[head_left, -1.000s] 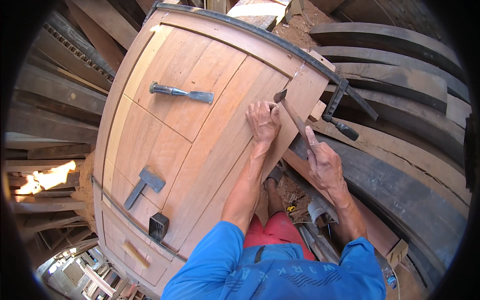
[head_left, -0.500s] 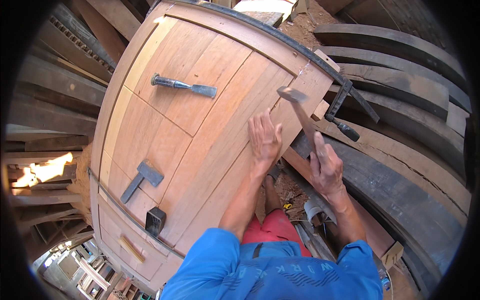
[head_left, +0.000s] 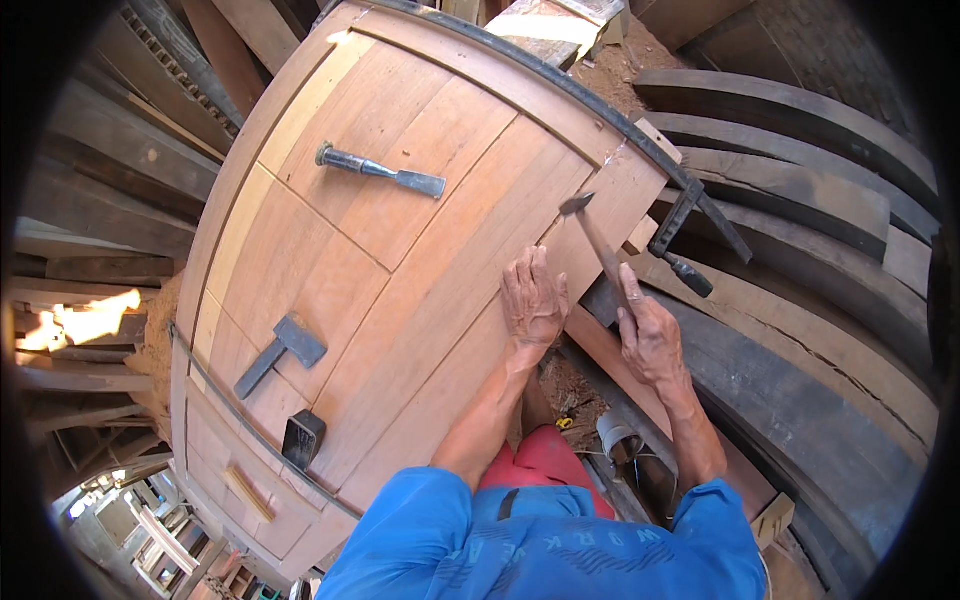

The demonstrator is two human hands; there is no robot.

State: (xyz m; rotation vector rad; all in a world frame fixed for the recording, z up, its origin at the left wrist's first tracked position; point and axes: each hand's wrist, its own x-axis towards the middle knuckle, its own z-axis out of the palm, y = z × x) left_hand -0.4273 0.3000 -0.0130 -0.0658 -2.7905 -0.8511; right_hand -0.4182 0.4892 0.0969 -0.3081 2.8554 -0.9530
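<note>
My right hand [head_left: 652,335] is wrapped round the wooden handle of a hammer [head_left: 603,250], its metal head over the right part of a large wooden panel [head_left: 400,300] resembling a door. Flat on the panel, fingers stretched out, lies my left hand [head_left: 535,300], just below and left of the hammer head. Whether anything small sits under its fingertips is hidden. A wide chisel [head_left: 380,172] lies on the panel's upper part. Lower left on it rest a mallet-shaped tool [head_left: 282,353] with a square head and a dark open box [head_left: 303,440].
A long bar clamp [head_left: 560,75] runs along the panel's far edge, its screw handle [head_left: 690,277] jutting out at right. Another bar [head_left: 240,405] crosses the lower left. Stacked planks [head_left: 800,200] flank the right side. A wooden strip [head_left: 248,494] lies near the bottom left.
The hammer head has come from a blurred, raised position farther right to a spot left and lower, nearer the panel. My left hand stays on the panel. The view has shifted slightly.
</note>
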